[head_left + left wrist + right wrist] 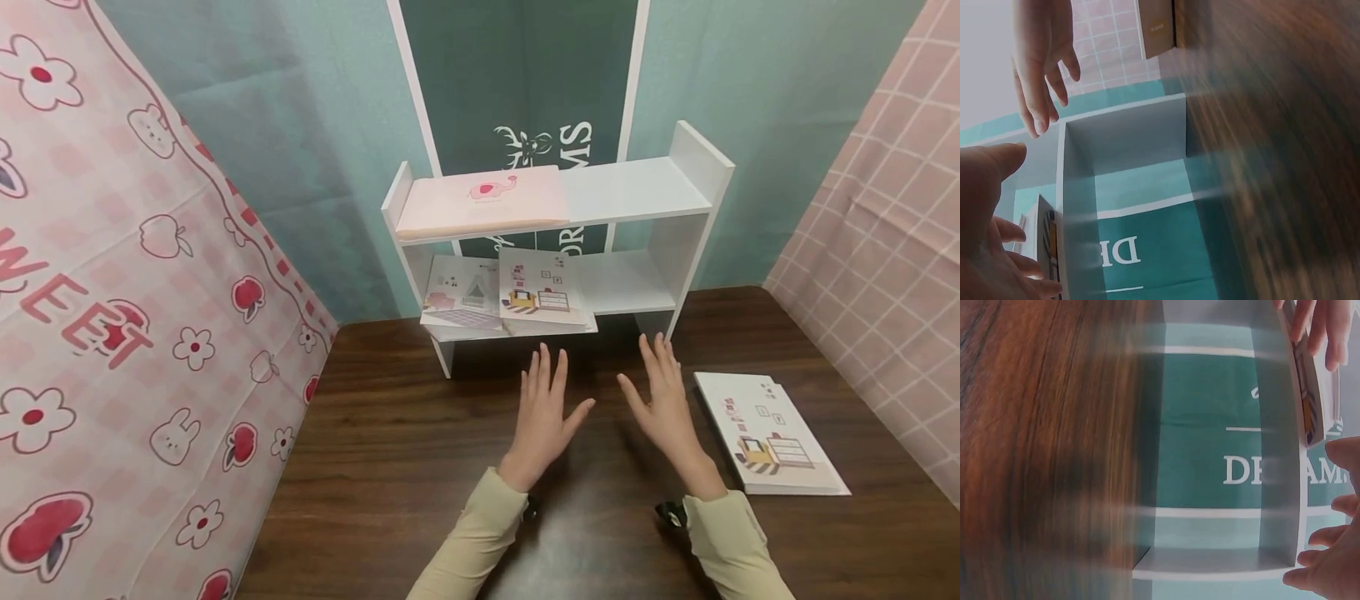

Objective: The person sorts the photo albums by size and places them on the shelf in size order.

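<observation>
Both hands hover over the table before a small white shelf (622,283), fingers spread and holding nothing. The left hand (542,421) is nearest the booklets on the middle board: one with a grey tent drawing (467,287) and one with a yellow drawing (542,287) overlapping it, their front edges jutting past the board. The right hand (666,408) is apart from the shelf's right side, left of a booklet stack (780,437) lying on the table. In the left wrist view, thumb and fingers of the left hand (985,219) stand apart. A pink elephant book (487,200) lies on the top board.
The shelf stands at the back of the dark wooden table (360,467). Pink patterned cloth (150,333) hangs at the left, pink checked cloth (892,275) at the right. Teal cloth with a dark green panel (525,67) hangs behind the shelf.
</observation>
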The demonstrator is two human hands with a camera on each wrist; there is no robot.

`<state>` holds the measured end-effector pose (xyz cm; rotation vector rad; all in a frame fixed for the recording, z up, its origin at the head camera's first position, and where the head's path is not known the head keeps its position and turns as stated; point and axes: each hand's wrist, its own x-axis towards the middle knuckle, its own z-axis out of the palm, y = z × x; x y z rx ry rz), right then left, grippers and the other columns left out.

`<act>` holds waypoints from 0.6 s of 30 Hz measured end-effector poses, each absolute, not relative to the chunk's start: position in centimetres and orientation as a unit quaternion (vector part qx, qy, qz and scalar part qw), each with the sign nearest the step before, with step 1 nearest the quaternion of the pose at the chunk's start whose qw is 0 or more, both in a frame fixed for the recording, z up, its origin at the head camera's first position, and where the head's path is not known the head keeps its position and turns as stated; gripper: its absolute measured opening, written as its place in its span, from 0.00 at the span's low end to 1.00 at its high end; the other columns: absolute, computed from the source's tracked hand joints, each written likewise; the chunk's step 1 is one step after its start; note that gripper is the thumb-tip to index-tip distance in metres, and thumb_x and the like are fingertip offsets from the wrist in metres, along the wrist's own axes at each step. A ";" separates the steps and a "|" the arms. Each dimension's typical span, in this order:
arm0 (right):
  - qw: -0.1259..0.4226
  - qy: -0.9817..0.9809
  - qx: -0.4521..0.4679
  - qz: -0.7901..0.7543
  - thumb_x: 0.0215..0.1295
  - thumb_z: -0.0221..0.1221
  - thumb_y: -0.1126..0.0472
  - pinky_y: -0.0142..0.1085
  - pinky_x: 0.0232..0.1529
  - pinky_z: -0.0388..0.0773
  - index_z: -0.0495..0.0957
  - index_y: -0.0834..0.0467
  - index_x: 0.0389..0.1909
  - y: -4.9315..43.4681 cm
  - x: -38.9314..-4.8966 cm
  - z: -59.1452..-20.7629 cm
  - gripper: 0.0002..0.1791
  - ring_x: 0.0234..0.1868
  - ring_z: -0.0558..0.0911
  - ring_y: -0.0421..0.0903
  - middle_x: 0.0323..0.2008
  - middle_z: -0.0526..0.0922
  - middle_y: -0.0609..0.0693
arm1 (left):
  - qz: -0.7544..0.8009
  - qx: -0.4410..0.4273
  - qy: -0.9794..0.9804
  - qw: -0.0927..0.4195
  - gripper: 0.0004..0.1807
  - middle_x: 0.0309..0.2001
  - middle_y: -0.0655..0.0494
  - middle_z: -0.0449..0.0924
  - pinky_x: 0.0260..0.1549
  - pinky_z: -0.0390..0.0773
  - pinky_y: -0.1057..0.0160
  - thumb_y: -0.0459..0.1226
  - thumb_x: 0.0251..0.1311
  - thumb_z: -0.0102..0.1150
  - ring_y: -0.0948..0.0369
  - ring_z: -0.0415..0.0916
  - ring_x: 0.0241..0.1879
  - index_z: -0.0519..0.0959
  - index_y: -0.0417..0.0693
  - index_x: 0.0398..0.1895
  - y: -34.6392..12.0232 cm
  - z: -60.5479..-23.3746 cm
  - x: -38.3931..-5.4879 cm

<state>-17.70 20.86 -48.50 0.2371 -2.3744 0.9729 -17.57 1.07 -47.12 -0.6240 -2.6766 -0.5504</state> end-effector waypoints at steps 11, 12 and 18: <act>0.284 -0.885 0.064 0.363 0.61 0.59 0.59 0.66 0.63 0.43 0.56 0.62 0.69 22.8 -16.9 -48.7 0.37 0.69 0.46 0.67 0.68 0.50 0.71 | -0.243 -0.231 -0.935 0.112 0.43 0.73 0.41 0.39 0.63 0.59 0.49 0.59 0.63 0.42 0.47 0.46 0.70 0.42 0.48 0.73 2.7 -48.2 -16.7; 0.285 -0.885 0.063 0.363 0.62 0.59 0.59 0.66 0.63 0.43 0.55 0.63 0.69 23.0 -16.9 -48.8 0.37 0.69 0.47 0.68 0.68 0.50 0.72 | -0.250 -0.232 -0.934 0.109 0.43 0.73 0.41 0.40 0.63 0.61 0.49 0.59 0.63 0.42 0.47 0.47 0.70 0.43 0.48 0.73 2.9 -48.3 -16.7; 0.280 -0.888 0.048 0.363 0.62 0.58 0.58 0.66 0.63 0.43 0.55 0.64 0.69 24.1 -16.6 -49.0 0.37 0.69 0.46 0.68 0.67 0.50 0.73 | -0.291 -0.237 -0.924 0.076 0.43 0.73 0.43 0.41 0.61 0.64 0.51 0.60 0.63 0.41 0.49 0.49 0.70 0.41 0.50 0.74 3.7 -48.6 -16.4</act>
